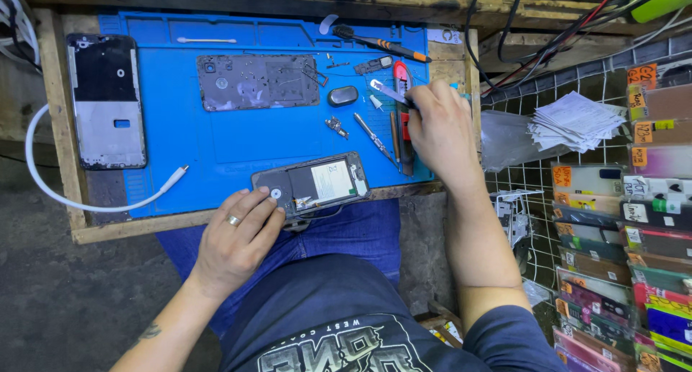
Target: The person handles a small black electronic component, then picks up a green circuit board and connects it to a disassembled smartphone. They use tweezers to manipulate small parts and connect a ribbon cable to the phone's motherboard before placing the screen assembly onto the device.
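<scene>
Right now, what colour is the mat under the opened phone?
The mat is bright blue, seen in the head view.

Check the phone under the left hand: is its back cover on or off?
Off. The phone under the left hand shows its bare battery and inner parts; a separate back panel lies farther up the blue mat.

**A cramped wooden bench over a dark floor**

We see a worn wooden workbench with a raised rim, most of its top covered by a bright blue mat. Below and to the left lies a dark grey concrete floor. On the right a wire grid rack stands beside the bench, hung with rows of coloured packets. Black and red cables trail across the upper right. The light is even and bright.
</scene>
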